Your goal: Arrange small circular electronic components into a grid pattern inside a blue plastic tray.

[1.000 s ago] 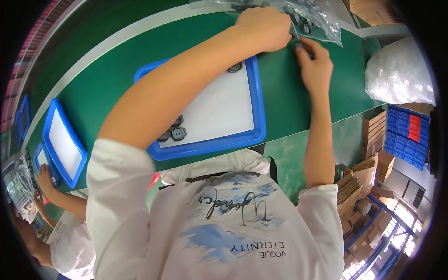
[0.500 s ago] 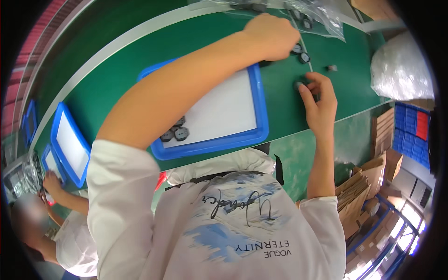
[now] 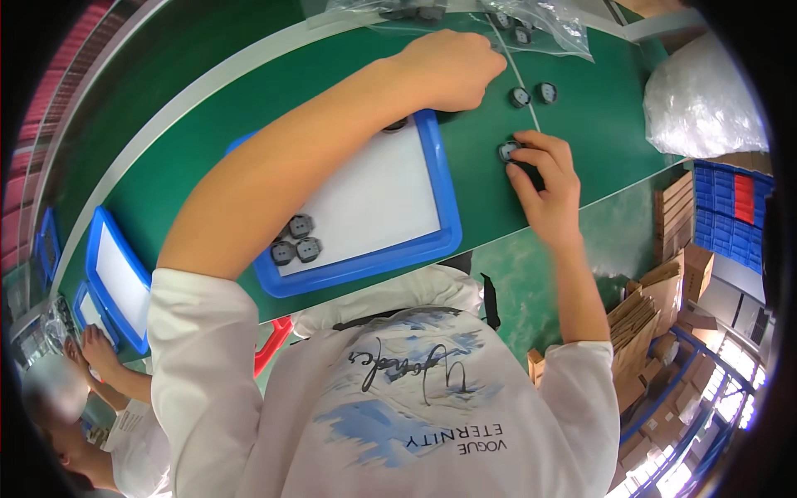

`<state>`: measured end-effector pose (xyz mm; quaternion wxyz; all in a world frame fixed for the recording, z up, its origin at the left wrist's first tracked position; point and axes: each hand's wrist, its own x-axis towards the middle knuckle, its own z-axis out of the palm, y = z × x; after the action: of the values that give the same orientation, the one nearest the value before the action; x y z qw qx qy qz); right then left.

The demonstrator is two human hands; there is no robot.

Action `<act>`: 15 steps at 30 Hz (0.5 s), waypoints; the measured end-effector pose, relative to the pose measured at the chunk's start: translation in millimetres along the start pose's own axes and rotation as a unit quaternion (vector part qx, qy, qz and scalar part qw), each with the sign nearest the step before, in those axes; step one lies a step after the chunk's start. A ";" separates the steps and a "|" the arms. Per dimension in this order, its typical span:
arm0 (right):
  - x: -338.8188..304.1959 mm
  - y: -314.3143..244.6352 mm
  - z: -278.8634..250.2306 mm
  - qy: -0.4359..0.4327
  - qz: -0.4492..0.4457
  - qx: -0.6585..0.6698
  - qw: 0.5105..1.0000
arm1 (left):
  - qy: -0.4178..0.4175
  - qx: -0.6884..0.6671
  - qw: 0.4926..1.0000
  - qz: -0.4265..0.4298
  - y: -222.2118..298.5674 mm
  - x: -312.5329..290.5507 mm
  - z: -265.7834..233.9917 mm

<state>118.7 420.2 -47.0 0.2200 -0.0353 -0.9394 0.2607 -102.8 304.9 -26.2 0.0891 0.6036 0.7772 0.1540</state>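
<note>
A: What do the right hand (image 3: pixel 546 178)'s fingers hold?

B: A grey part (image 3: pixel 507 151), pinched narrowly between thumb and fingertips over the tabletop (image 3: pixel 598 116); whether it touches the surface cannot be told. The left hand (image 3: pixel 452 70) is curled, back upward, near the bag (image 3: pixel 556 29). Its fingertips are hidden, so its grasp cannot be told.

A: What lies nearest the hands?

B: Two loose parts (image 3: pixel 546 92), just beside each other: one at the pale line (image 3: pixel 512 62) across the tabletop, the other to its right. The bag, clear and at the far side, shows further parts through its film.

A: How much is in the tray (image 3: pixel 448 207)?

B: Three visible parts (image 3: pixel 300 226) sit together in the near left corner; a fourth (image 3: pixel 397 126), partly covered by the left forearm, lies at the far side. The forearm conceals some of the tray, so four is a minimum. White sheet (image 3: pixel 382 199) shows over much of the rest.

A: And outside it?

B: The pinched part, the loose pair and the bagged parts, whose number cannot be told. Farther left, a co-worker's hands (image 3: pixel 100 353) are beside other blue trays (image 3: pixel 143 336).
</note>
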 end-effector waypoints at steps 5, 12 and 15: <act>4.6 3.8 -8.3 -0.046 -0.034 0.007 0.998 | 0.074 -0.050 0.996 0.007 -18.2 -46.3 -32.0; 39.0 -54.5 -5.8 -0.056 -0.107 0.079 0.990 | 0.209 -0.005 0.978 0.019 13.2 -179.8 -57.0; 51.8 -77.7 19.9 -0.117 -0.167 0.116 0.972 | 0.221 -0.001 0.975 0.015 23.8 -202.6 -26.5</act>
<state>67.3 353.2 -2.5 0.1518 0.1789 -0.9144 0.3298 -38.0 111.0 -2.7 -0.0871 0.5664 0.7682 0.2855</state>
